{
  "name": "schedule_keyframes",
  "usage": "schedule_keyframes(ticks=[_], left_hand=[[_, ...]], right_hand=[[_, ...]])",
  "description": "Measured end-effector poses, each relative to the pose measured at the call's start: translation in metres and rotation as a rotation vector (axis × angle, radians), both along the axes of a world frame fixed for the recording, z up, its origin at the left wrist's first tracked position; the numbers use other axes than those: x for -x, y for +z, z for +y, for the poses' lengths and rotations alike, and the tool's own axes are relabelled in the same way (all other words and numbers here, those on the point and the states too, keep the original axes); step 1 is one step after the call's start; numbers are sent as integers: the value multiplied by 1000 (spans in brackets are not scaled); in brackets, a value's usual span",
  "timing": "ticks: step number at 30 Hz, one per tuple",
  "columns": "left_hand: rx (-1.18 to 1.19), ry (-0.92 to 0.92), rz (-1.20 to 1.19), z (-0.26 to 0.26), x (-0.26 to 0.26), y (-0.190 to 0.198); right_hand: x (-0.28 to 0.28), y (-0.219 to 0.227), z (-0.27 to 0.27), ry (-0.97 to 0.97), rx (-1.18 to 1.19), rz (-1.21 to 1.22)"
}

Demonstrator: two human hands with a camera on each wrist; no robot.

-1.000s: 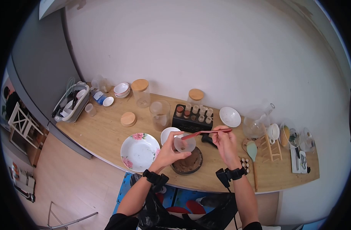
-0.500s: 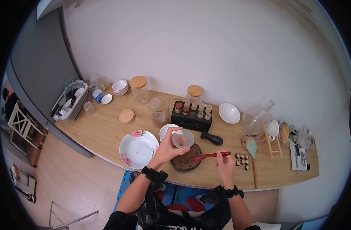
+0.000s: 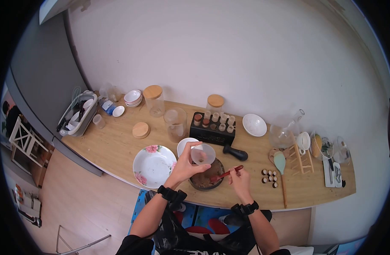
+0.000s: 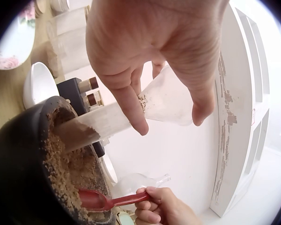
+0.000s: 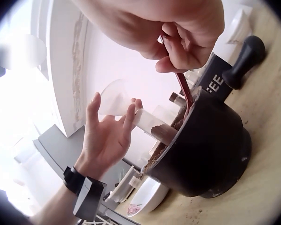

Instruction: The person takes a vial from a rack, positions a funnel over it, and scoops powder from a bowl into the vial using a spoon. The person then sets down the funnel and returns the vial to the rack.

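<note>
My left hand (image 3: 184, 168) holds a clear funnel (image 4: 171, 101) between thumb and fingers, above a black bowl (image 5: 206, 145). Below the funnel is a clear tube (image 4: 103, 125), partly filled with brown powder, its lower end inside the bowl. A few brown grains cling to the funnel near its neck. Brown powder (image 4: 68, 180) lines the bowl. In my right hand (image 3: 240, 182) is the handle of a red scoop (image 4: 94, 200), pinched between thumb and fingers. The scoop's head rests in the powder at the bowl's right side.
Behind the bowl stands a black rack (image 3: 212, 135) of small corked tubes, with a black pestle-like tool (image 3: 236, 153) at its right. A floral plate (image 3: 154, 166) lies to the left, beside a white bowl (image 3: 184, 146). Several small corks (image 3: 269, 176) and a spatula (image 3: 280, 163) lie rightward.
The right hand has brought the red scoop down from over the funnel, out to the right, then leftward into the powder. The left hand with the funnel stays nearly in place.
</note>
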State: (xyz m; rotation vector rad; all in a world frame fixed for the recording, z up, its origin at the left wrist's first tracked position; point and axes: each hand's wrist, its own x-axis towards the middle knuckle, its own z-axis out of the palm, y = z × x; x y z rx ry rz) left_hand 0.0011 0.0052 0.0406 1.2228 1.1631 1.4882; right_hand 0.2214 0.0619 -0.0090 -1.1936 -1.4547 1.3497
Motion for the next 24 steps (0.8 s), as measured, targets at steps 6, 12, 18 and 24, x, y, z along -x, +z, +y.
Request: schedule_keyframes(ticks=[6, 12, 18, 24], left_hand=[[9, -4, -11, 0, 1, -1], [21, -12, -30, 0, 0, 1], [9, -7, -25, 1, 1, 0], [8, -10, -22, 1, 0, -4]], right_hand=[[-9, -2, 8, -66, 208, 149], [-24, 22, 24, -51, 225, 325], [-30, 79, 36, -51, 200, 420], [0, 121, 46, 10, 93, 452]])
